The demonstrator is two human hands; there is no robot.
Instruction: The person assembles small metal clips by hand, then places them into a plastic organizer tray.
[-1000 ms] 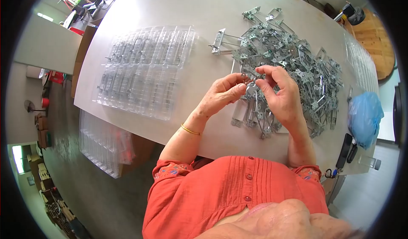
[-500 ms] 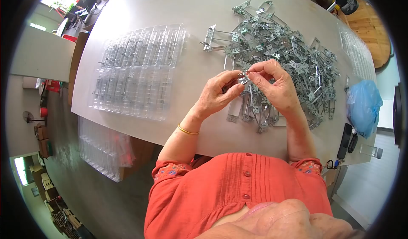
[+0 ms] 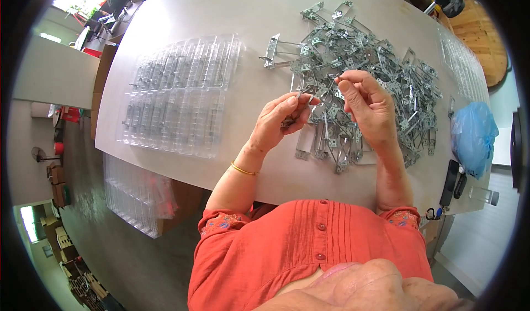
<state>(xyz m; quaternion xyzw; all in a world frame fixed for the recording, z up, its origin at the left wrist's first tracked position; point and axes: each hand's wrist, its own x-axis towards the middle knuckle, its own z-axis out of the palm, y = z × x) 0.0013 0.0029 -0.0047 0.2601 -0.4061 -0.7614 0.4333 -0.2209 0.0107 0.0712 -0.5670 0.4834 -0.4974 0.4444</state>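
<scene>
My left hand (image 3: pixel 277 120) is closed around a small metal bracket part (image 3: pixel 305 98), most of it hidden by the fingers. To its right, my right hand (image 3: pixel 369 105) is raised over the pile's near side, thumb and forefinger pinched together. Something thin and dark shows at those fingertips, too small to name. Beneath and beyond both hands lies a heap of grey metal bracket assemblies (image 3: pixel 359 51), plates joined by rods, tangled together.
Two clear plastic trays (image 3: pixel 171 120) holding metal parts lie on the white table (image 3: pixel 265 173) at left. A blue plastic bag (image 3: pixel 473 137), a black phone-like object (image 3: pixel 449 183) and a glass (image 3: pixel 481 195) are at right. More clear trays (image 3: pixel 135 195) are stacked below the table's left edge.
My hands have come apart: the right moved to the right and slightly upward, while the left turned a little, keeping the metal part.
</scene>
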